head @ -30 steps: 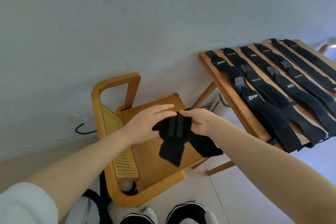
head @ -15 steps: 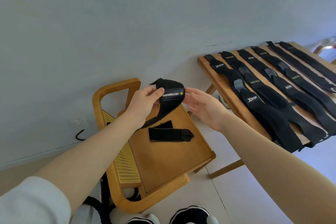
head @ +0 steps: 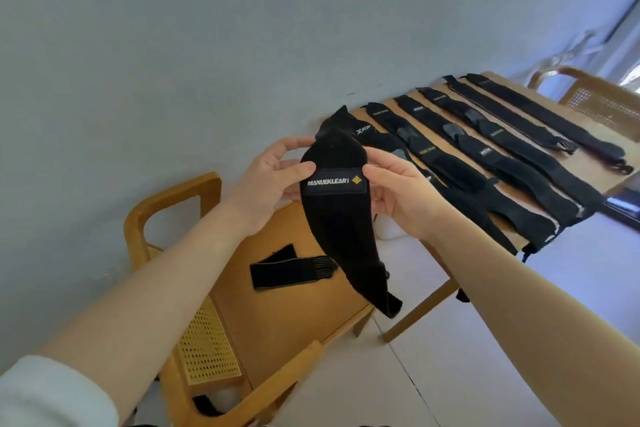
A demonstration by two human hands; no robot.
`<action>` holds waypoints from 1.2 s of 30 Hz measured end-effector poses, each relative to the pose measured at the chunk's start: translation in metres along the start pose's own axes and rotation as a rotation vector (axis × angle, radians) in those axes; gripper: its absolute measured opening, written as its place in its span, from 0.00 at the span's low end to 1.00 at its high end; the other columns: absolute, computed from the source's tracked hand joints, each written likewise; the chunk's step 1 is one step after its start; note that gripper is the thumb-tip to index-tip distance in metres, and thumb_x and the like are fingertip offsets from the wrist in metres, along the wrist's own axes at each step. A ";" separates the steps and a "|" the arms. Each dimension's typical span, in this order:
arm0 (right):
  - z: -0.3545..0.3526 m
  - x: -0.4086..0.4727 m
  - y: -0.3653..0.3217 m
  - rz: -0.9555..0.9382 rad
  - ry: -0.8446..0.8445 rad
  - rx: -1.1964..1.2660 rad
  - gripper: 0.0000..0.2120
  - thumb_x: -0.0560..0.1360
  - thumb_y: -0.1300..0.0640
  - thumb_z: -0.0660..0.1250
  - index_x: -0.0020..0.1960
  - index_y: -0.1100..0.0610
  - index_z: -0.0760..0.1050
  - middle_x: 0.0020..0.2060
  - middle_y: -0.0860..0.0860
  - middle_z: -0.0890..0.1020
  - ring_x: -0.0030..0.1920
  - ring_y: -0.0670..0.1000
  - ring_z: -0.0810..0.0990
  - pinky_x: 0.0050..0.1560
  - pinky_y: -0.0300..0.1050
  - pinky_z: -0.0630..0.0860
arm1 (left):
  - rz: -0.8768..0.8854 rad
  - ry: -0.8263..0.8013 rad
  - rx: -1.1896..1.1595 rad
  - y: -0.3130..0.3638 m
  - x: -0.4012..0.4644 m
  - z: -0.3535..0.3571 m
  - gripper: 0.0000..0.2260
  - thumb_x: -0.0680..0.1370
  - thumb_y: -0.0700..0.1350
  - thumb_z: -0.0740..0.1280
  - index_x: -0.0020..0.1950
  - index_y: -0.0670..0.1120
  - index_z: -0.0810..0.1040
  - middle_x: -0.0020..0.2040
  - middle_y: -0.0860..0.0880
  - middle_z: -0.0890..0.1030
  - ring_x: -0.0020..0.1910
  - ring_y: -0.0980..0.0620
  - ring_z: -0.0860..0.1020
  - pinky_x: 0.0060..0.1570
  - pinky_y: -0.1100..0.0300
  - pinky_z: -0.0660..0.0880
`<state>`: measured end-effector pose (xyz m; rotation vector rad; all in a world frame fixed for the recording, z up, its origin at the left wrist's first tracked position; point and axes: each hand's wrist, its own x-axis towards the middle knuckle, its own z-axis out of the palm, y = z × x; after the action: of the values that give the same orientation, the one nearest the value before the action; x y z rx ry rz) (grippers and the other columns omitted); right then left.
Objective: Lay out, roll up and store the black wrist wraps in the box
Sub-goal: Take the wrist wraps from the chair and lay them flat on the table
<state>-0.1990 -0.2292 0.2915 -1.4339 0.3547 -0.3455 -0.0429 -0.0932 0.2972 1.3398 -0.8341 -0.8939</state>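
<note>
Hands (head: 266,180) (head: 398,194) pinch a black wrist wrap (head: 337,204) from either side above a wooden chair (head: 277,315).
Left of the chair stands a pale wall; right of it — a wooden table (head: 588,163) with wraps (head: 460,163) laid side by side, ends overhanging its near edge; a loose strap (head: 291,270) lies on the seat.

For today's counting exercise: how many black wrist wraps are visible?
8. One wrap held by the left hand and right hand, one on the chair seat, six on the table; others may be hidden.
</note>
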 end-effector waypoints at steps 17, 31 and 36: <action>-0.313 -0.181 -0.046 0.198 0.179 0.365 0.40 0.54 0.47 0.77 0.65 0.54 0.71 0.51 0.55 0.81 0.50 0.53 0.81 0.47 0.48 0.78 | -0.001 -0.471 -0.157 0.004 0.109 0.366 0.15 0.79 0.38 0.59 0.65 0.48 0.72 0.54 0.47 0.82 0.54 0.47 0.81 0.50 0.56 0.79; -0.523 -0.175 -0.055 0.275 0.461 -0.176 0.10 0.80 0.61 0.60 0.56 0.53 0.78 0.45 0.49 0.84 0.45 0.46 0.83 0.47 0.39 0.79 | -0.162 -0.363 0.201 -0.066 0.271 0.533 0.26 0.77 0.44 0.67 0.74 0.48 0.64 0.54 0.51 0.82 0.54 0.52 0.81 0.58 0.54 0.76; -0.637 -0.117 -0.067 0.349 0.431 -0.391 0.10 0.80 0.62 0.59 0.51 0.50 0.77 0.44 0.46 0.83 0.42 0.40 0.81 0.40 0.29 0.76 | -0.132 -0.450 0.206 -0.073 0.374 0.583 0.09 0.80 0.42 0.62 0.53 0.57 0.76 0.48 0.52 0.83 0.48 0.53 0.81 0.51 0.63 0.75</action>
<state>-0.5843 -0.7543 0.2962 -1.6350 1.0557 -0.3072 -0.4074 -0.6849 0.2579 1.4037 -1.2203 -1.2674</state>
